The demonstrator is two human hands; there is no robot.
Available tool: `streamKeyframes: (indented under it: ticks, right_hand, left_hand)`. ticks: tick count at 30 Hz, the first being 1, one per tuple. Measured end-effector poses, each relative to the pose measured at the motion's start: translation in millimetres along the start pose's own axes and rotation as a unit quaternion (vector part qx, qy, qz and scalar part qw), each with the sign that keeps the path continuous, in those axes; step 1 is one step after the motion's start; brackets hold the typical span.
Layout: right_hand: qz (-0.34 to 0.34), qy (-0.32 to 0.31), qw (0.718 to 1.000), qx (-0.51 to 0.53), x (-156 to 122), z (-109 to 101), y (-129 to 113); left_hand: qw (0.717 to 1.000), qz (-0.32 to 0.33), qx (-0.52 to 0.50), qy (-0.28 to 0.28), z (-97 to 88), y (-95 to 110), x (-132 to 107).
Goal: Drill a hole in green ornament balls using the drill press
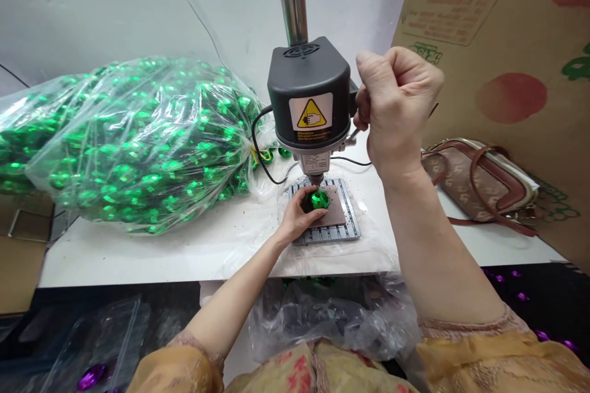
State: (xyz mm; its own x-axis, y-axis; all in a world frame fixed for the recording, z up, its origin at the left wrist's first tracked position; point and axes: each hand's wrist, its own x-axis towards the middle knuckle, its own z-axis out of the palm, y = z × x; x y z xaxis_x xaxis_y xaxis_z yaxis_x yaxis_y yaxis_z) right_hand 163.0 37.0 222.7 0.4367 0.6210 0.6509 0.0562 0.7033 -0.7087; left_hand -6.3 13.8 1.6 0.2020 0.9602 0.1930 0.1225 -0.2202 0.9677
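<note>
Shiny green ball (pixel 320 199) beneath black drill press (pixel 306 83)

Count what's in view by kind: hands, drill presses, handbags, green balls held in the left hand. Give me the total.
Hands: 2 (left hand, right hand)
Drill press: 1
Handbag: 1
Green ball held in the left hand: 1
Total: 5

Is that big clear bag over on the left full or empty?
Full, it seems: the clear bag bulges all along, with shiny green pieces showing through its plastic.
</note>
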Motion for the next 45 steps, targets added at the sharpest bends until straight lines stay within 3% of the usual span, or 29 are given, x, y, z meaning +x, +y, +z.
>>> streamKeyframes:
  ticks: [8,17,22,36,45]
  right_hand:
    - [-0.016,-0.021,0.999,0.027,-1,-3,1]
    - [-0.122,0.007,0.991,0.051,-50,-20,7]
    - [-0.182,0.003,0.979,0.089,-60,-22,18]
    - [-0.235,0.028,0.968,0.080,-75,-31,35]
    - [-0.240,0.011,0.965,0.108,-78,-32,39]
  left_hand:
    - [0.999,0.010,0.040,0.013,4.2,0,-8]
    - [0.999,0.022,0.043,0.008,5.1,-3,-11]
    - [0.999,0.020,0.045,0.008,4.7,-5,-11]
    - [0.999,0.020,0.041,0.006,5.3,-8,-11]
    - [0.999,0.015,0.043,0.013,5.6,-5,-12]
